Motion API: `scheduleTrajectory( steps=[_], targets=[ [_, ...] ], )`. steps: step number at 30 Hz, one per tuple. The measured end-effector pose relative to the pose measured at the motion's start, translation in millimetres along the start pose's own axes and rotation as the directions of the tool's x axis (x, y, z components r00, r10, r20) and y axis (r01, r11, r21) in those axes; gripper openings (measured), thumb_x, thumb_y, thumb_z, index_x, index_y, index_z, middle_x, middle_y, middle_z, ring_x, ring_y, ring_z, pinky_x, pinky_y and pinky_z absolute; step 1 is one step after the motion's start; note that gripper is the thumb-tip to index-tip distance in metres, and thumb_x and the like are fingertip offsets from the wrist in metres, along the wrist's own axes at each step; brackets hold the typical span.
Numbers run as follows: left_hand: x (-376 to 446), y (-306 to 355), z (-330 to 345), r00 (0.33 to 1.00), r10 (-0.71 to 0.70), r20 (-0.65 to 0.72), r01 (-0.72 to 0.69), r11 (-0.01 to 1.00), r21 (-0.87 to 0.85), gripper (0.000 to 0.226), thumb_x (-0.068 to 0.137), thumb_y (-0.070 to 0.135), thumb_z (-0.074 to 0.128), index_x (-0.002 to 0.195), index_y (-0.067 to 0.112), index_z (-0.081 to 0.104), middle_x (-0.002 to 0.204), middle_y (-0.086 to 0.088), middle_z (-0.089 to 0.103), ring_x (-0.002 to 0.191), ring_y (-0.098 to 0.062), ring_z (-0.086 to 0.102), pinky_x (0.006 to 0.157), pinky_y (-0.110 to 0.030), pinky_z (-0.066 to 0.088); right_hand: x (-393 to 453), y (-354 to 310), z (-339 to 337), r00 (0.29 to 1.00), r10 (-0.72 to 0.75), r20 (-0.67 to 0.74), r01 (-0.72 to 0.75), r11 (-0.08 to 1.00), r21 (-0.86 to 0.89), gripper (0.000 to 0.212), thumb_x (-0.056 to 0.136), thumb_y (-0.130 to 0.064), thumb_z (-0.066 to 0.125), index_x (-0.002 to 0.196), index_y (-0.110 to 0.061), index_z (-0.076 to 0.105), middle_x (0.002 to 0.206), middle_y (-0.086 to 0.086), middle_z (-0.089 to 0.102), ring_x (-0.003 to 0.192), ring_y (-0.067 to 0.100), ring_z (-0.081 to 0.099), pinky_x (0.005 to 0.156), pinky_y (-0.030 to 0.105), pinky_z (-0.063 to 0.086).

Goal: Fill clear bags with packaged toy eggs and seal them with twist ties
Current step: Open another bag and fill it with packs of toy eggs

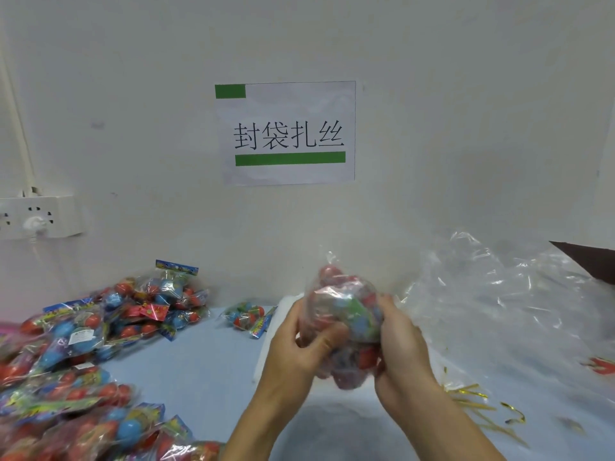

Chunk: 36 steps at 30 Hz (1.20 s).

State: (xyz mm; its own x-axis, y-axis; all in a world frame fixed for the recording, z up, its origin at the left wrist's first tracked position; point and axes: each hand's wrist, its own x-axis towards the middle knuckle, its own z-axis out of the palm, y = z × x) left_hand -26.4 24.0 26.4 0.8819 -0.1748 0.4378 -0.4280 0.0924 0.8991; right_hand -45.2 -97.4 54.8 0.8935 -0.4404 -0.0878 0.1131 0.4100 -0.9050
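Both hands, left hand [299, 347] and right hand [402, 344], grip the filled clear bag [346, 314]; gather its loose neck tight before reaching for a gold twist tie [472, 394].

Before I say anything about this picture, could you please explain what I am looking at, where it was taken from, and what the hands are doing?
This is one picture from a wide-angle camera worn on a person's head, looking forward and down. No machine is involved, only two bare hands. The left hand and right hand together grip a clear bag filled with coloured toy eggs, held above a light blue table. On the left lies a heap of packaged toy eggs, and one small pack sits alone further back. On the right are crumpled empty clear bags and gold twist ties. The wall behind holds a printed sign and a power strip.
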Motion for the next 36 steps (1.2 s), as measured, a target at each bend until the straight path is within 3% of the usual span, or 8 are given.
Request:
scheduleTrajectory(
  steps=[3,6,11,18,20,23,27,36],
  targets=[
    [3,0,-5,0.977,-0.214,0.01,0.213,0.968,-0.131,0.068,0.062,0.064,0.078,0.11,0.017,0.072,0.102,-0.004,0.077,0.095,-0.023,0.074,0.075,-0.034,0.06,-8,-3,3,0.963,-0.259,0.074,0.27,0.925,-0.266,0.044,0.099,-0.044,0.051,0.072,-0.024,0.08,0.073,-0.011,0.076,0.064,0.001,0.07,0.056,0.021,0.051],
    [3,5,-6,0.898,-0.426,0.11,0.439,0.884,-0.163,0.069,0.067,0.075,0.066,0.108,0.021,0.077,0.105,-0.008,0.077,0.094,-0.027,0.074,0.072,-0.033,0.057,-7,-3,-4,0.865,-0.412,0.287,0.492,0.809,-0.321,0.024,0.102,-0.032,0.051,0.104,-0.039,0.074,0.095,-0.031,0.071,0.092,-0.018,0.061,0.077,0.001,0.044],
    [0,4,-15,0.723,-0.646,0.243,0.663,0.748,0.017,0.074,0.062,0.089,0.058,0.077,0.021,0.08,0.069,-0.005,0.067,0.043,-0.017,0.049,0.041,-0.02,0.033,-4,-7,-19,0.757,-0.265,0.597,0.543,0.764,-0.35,0.034,0.103,-0.021,0.049,0.095,-0.032,0.081,0.115,-0.021,0.071,0.11,-0.005,0.063,0.093,0.014,0.048],
    [2,-1,-12,0.912,-0.381,0.15,0.377,0.924,0.057,0.025,0.097,0.019,0.055,0.121,0.025,0.062,0.094,-0.011,0.075,0.06,-0.027,0.069,0.051,-0.025,0.048,15,-14,-20,0.972,-0.235,0.025,0.236,0.962,-0.136,0.051,0.106,-0.032,0.045,0.073,-0.017,0.081,0.081,0.008,0.078,0.078,0.023,0.072,0.074,0.035,0.058],
    [0,-4,-11,0.953,-0.227,0.199,0.195,0.966,0.17,0.07,0.084,0.007,0.072,0.136,0.046,0.046,0.118,0.01,0.068,0.09,-0.012,0.073,0.071,-0.021,0.055,20,-15,-25,0.986,-0.163,-0.04,0.161,0.985,-0.061,0.052,0.107,-0.033,0.043,0.076,-0.014,0.08,0.086,0.012,0.078,0.079,0.026,0.072,0.076,0.039,0.057],
    [-5,-5,2,0.947,-0.085,0.31,0.047,0.991,0.128,0.099,0.062,0.02,0.09,0.139,0.052,0.038,0.127,0.021,0.062,0.115,-0.005,0.063,0.093,-0.028,0.055,22,-7,-22,0.994,-0.111,-0.01,0.11,0.992,-0.069,0.051,0.107,-0.033,0.042,0.081,-0.011,0.08,0.085,0.012,0.078,0.079,0.028,0.074,0.073,0.04,0.059],
    [1,-6,-1,0.992,-0.021,0.121,0.021,1.0,0.003,0.063,0.059,0.036,0.089,0.118,0.027,0.067,0.108,-0.001,0.075,0.103,-0.019,0.071,0.083,-0.027,0.057,16,-3,-14,0.987,-0.126,0.099,0.144,0.969,-0.203,0.05,0.105,-0.034,0.043,0.077,-0.024,0.083,0.083,0.006,0.079,0.077,0.022,0.075,0.061,0.03,0.055],
    [3,-12,-11,0.848,-0.476,0.235,0.514,0.846,-0.141,0.062,0.072,0.072,0.061,0.117,0.031,0.072,0.117,-0.009,0.073,0.106,-0.032,0.07,0.094,-0.046,0.056,3,-17,-22,0.865,-0.116,0.488,0.395,0.757,-0.52,0.029,0.098,-0.06,0.041,0.101,-0.062,0.07,0.114,-0.019,0.073,0.103,-0.002,0.068,0.101,0.028,0.052]
  ],
)
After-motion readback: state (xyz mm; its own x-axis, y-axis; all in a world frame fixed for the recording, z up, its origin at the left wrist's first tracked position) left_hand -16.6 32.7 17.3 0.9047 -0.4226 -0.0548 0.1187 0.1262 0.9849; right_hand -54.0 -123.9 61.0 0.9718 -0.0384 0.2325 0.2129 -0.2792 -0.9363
